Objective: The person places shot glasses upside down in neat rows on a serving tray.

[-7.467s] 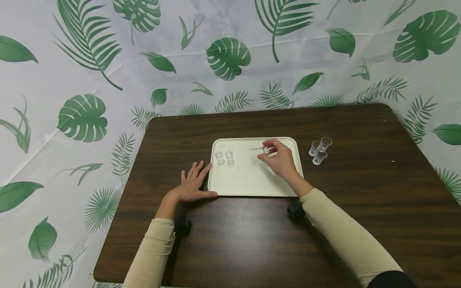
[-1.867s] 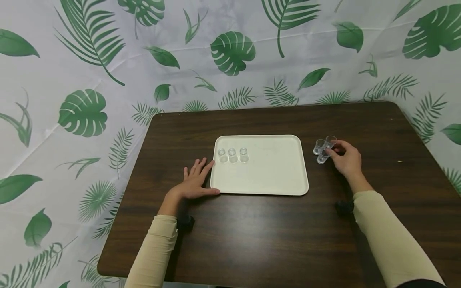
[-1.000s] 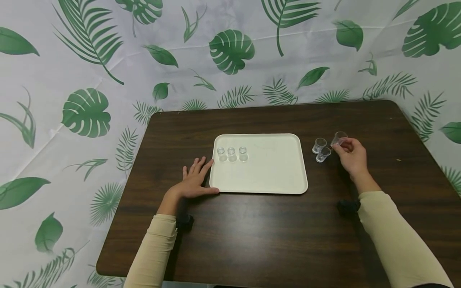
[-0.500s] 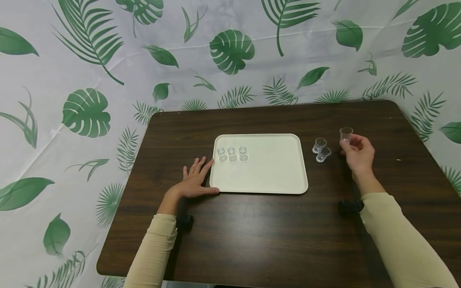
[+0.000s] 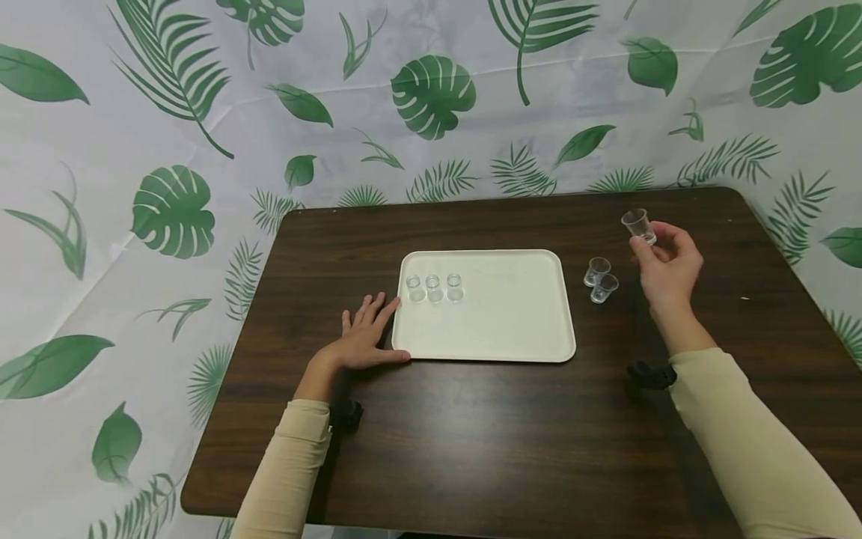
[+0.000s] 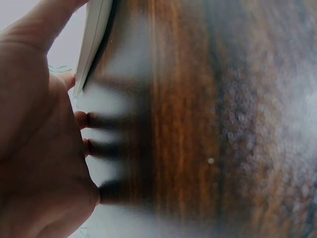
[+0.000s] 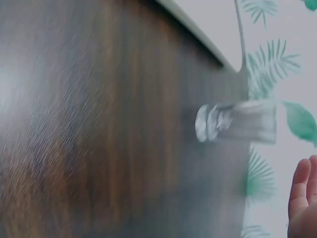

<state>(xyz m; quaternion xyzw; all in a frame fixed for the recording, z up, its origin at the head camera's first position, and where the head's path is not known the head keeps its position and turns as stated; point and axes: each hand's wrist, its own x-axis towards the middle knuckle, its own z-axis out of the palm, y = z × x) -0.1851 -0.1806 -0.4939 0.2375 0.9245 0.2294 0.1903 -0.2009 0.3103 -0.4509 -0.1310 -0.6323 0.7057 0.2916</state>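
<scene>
My right hand (image 5: 670, 266) pinches a clear shot glass (image 5: 638, 224) near its base, rim up and slightly tilted, above the table right of the tray. Two more shot glasses (image 5: 599, 281) stand close together between that hand and the tray; the right wrist view shows them as blurred overlapping glass (image 7: 237, 121). Three shot glasses (image 5: 434, 288) form a row at the left of the cream tray (image 5: 498, 329), narrower at the top than below. My left hand (image 5: 360, 340) lies with spread fingers at the tray's left edge, its thumb at the front left corner.
The dark wooden table (image 5: 471, 449) extends round the tray on every side. Behind it hangs a white cloth (image 5: 377, 45) with green leaf prints. A small pale speck (image 5: 744, 298) lies on the table at the right.
A third glass has joined the row on the tray. My right hand has drawn one glass from the cluster on the table and raised it. My left hand has stayed put.
</scene>
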